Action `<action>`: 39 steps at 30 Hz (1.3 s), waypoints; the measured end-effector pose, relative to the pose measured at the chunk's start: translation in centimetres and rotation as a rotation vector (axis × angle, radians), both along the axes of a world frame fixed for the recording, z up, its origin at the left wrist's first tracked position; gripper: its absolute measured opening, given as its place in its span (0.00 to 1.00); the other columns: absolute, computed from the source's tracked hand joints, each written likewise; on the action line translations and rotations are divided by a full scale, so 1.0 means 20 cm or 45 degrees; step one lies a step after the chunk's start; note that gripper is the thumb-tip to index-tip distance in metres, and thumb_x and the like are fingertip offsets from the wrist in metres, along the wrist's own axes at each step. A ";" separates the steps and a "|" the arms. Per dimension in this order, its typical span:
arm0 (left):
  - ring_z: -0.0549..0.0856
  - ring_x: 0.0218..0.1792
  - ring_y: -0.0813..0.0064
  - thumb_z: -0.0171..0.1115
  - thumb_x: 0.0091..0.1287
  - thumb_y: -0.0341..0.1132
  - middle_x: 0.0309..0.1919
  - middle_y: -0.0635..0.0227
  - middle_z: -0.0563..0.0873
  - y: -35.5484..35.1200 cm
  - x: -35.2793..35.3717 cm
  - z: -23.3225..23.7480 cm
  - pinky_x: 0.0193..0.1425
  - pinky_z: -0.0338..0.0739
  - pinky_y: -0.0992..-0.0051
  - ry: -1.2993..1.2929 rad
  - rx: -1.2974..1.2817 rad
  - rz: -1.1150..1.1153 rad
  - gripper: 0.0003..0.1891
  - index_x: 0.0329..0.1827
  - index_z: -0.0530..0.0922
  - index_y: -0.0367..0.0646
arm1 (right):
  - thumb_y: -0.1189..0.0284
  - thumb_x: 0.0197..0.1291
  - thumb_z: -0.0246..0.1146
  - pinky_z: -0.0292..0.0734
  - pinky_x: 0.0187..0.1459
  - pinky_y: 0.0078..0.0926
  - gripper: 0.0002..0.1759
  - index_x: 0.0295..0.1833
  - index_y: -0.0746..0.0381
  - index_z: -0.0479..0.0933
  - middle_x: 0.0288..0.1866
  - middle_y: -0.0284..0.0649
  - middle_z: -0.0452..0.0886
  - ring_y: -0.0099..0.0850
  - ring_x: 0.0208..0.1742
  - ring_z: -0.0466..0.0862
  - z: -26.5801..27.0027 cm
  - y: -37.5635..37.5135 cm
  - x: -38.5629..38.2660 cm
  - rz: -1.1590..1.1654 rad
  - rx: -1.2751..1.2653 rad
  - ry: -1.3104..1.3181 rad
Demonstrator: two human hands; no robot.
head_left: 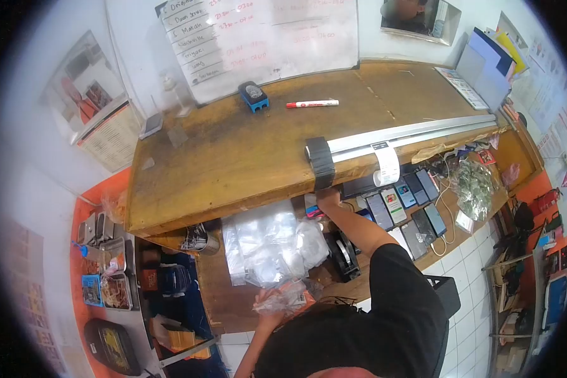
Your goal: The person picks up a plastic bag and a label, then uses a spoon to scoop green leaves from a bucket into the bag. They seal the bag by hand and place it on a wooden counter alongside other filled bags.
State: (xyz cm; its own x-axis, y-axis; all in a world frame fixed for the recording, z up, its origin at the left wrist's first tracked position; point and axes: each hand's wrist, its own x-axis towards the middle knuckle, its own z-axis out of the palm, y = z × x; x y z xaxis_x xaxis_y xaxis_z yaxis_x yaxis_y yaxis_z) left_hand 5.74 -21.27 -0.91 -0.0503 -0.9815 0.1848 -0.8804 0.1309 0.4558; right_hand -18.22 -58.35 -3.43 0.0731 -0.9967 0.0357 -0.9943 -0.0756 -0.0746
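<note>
My left hand [268,310] is low, close to my body, and grips a crinkled clear plastic packet [286,297] with orange contents. My right hand [327,198] reaches forward to the front edge of the raised wooden counter [233,157], just below a band of black tape [321,164]. Its fingers are partly tucked under the edge, so their grip is hidden. A small pink and blue item [313,211] lies right beside that hand. A pile of clear plastic bags [264,246] covers the lower desk between my hands.
A row of several phones [403,208] lies on the lower desk to the right, with a black tape dispenser [345,255] near my arm. On the counter lie a red marker [312,104], a blue eraser [254,96], a metal rail [416,132] and a white label strip [387,164]. A whiteboard [264,38] leans behind.
</note>
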 end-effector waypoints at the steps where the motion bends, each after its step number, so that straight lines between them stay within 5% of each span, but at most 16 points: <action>1: 0.75 0.40 0.60 0.69 0.53 0.41 0.38 0.70 0.81 0.00 0.00 0.00 0.42 0.68 0.57 0.030 -0.008 0.028 0.13 0.39 0.80 0.50 | 0.68 0.59 0.59 0.84 0.44 0.39 0.11 0.39 0.54 0.87 0.42 0.43 0.88 0.39 0.46 0.89 0.02 0.01 -0.01 0.031 0.023 -0.012; 5: 0.74 0.44 0.58 0.63 0.57 0.38 0.39 0.66 0.80 -0.02 -0.02 0.09 0.46 0.65 0.57 0.062 -0.009 -0.083 0.10 0.40 0.79 0.46 | 0.58 0.62 0.60 0.82 0.47 0.40 0.13 0.39 0.50 0.87 0.41 0.39 0.88 0.40 0.45 0.87 -0.01 0.04 -0.07 -0.001 -0.070 -0.280; 10: 0.74 0.45 0.60 0.62 0.58 0.42 0.41 0.68 0.82 -0.03 -0.02 0.07 0.50 0.64 0.57 0.010 0.167 -0.065 0.11 0.40 0.81 0.47 | 0.57 0.59 0.64 0.81 0.49 0.39 0.11 0.40 0.47 0.88 0.41 0.39 0.87 0.41 0.46 0.86 -0.02 0.06 -0.14 0.161 -0.097 -0.503; 15: 0.78 0.44 0.60 0.67 0.55 0.42 0.39 0.69 0.84 -0.03 -0.02 -0.03 0.42 0.68 0.57 -0.040 -0.098 -0.062 0.11 0.36 0.80 0.48 | 0.58 0.56 0.67 0.81 0.48 0.39 0.10 0.37 0.49 0.88 0.38 0.38 0.88 0.41 0.43 0.86 -0.13 -0.03 -0.15 0.217 -0.108 -0.843; 18: 0.78 0.44 0.61 0.67 0.55 0.42 0.39 0.70 0.84 -0.02 -0.01 -0.03 0.43 0.68 0.57 -0.054 -0.148 -0.084 0.11 0.37 0.81 0.48 | 0.65 0.54 0.70 0.83 0.43 0.38 0.06 0.35 0.55 0.85 0.39 0.41 0.87 0.40 0.41 0.87 -0.15 -0.05 -0.15 0.359 -0.558 -0.778; 21: 0.78 0.45 0.61 0.68 0.55 0.41 0.39 0.70 0.84 -0.02 -0.02 -0.01 0.43 0.68 0.58 -0.037 -0.128 -0.073 0.11 0.37 0.81 0.48 | 0.70 0.56 0.70 0.83 0.38 0.34 0.06 0.35 0.61 0.84 0.34 0.40 0.87 0.36 0.34 0.87 0.05 0.03 -0.14 0.398 -0.279 -0.872; 23: 0.78 0.45 0.61 0.68 0.55 0.41 0.39 0.70 0.84 -0.02 -0.03 0.01 0.43 0.68 0.58 -0.019 -0.118 -0.059 0.10 0.37 0.81 0.48 | 0.75 0.59 0.68 0.82 0.34 0.28 0.05 0.40 0.64 0.84 0.33 0.38 0.87 0.30 0.32 0.86 0.14 0.08 -0.10 -0.041 0.057 -1.550; 24: 0.78 0.45 0.62 0.68 0.56 0.42 0.38 0.70 0.83 -0.02 -0.03 0.01 0.44 0.67 0.59 -0.012 -0.097 -0.045 0.10 0.37 0.81 0.48 | 0.75 0.59 0.68 0.82 0.34 0.28 0.05 0.40 0.64 0.84 0.33 0.38 0.87 0.30 0.32 0.86 0.10 0.07 -0.10 -0.039 0.054 -1.551; 26: 0.77 0.45 0.62 0.68 0.56 0.42 0.38 0.70 0.83 -0.02 -0.03 0.01 0.44 0.67 0.59 -0.005 -0.078 -0.028 0.10 0.36 0.81 0.48 | 0.77 0.62 0.66 0.82 0.33 0.24 0.08 0.45 0.68 0.83 0.33 0.38 0.86 0.26 0.32 0.84 -0.08 0.05 -0.09 -0.034 0.039 -2.173; 30: 0.76 0.43 0.61 0.68 0.53 0.40 0.36 0.70 0.83 -0.02 -0.05 0.07 0.45 0.65 0.61 0.025 -0.090 -0.052 0.09 0.35 0.82 0.48 | 0.80 0.64 0.64 0.79 0.30 0.26 0.08 0.44 0.73 0.81 0.34 0.44 0.86 0.29 0.30 0.84 0.07 0.28 -0.09 -0.001 -0.025 -2.032; 35: 0.75 0.42 0.61 0.67 0.50 0.36 0.35 0.70 0.82 -0.02 -0.06 0.12 0.45 0.64 0.61 0.050 -0.126 -0.071 0.08 0.33 0.82 0.48 | 0.77 0.65 0.65 0.84 0.39 0.24 0.10 0.48 0.72 0.81 0.38 0.42 0.86 0.28 0.33 0.86 0.07 0.54 -0.10 -0.230 0.215 -2.429; 39: 0.75 0.42 0.61 0.66 0.48 0.35 0.35 0.70 0.82 -0.02 -0.06 0.10 0.45 0.64 0.61 0.075 -0.118 -0.059 0.09 0.33 0.83 0.49 | 0.76 0.65 0.65 0.84 0.40 0.25 0.10 0.48 0.71 0.81 0.38 0.41 0.86 0.28 0.34 0.86 0.14 0.73 -0.13 -0.308 0.260 -2.405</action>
